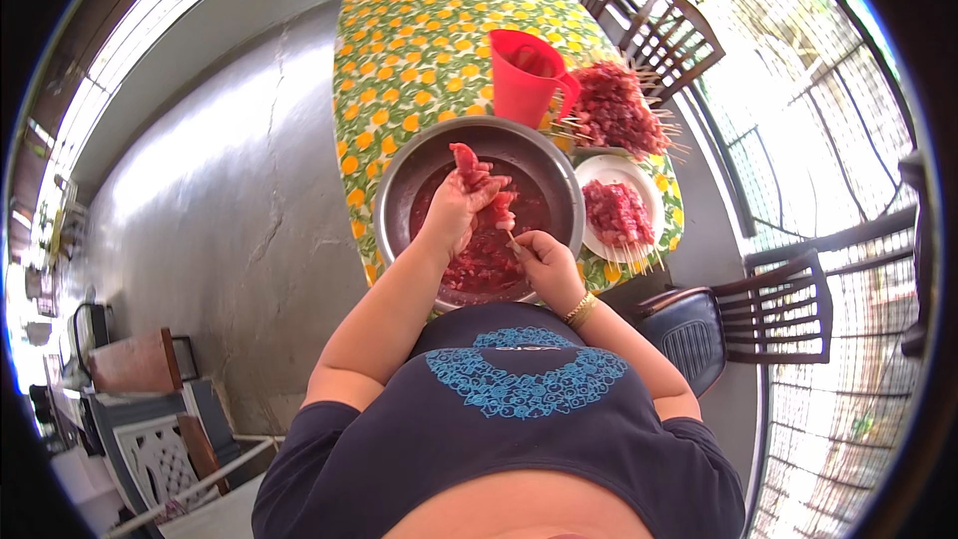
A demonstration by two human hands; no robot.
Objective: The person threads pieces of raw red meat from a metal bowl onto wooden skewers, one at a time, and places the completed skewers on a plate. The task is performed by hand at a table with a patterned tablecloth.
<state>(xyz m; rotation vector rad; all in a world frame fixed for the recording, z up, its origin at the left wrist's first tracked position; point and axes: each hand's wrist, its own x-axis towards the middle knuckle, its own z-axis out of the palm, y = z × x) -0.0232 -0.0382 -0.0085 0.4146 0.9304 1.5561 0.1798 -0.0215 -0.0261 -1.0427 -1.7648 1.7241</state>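
Note:
Over a wide metal basin point(388, 187), my left hand point(458, 213) grips raw meat strips point(465, 157) that stick out past its fingers. My right hand point(545, 263) pinches the lower end of a thin wooden skewer point(512, 238). Pieces of raw meat point(503, 211) are threaded on the skewer's upper part, close to my left fingers. Beneath both hands, loose meat in reddish liquid point(479, 273) covers the basin's bottom. Right of the basin, a white plate point(596, 167) holds several finished-looking skewers of meat point(617, 213), their bare stick ends towards me.
A red plastic pitcher point(524, 82) stands behind the basin. Beside it is a tall heap of meat skewers point(617, 108), sticks jutting outwards. A fruit-patterned cloth point(404, 45) covers the table. Wooden chairs point(670, 34) line its right side; a padded chair point(685, 337) is near my right elbow.

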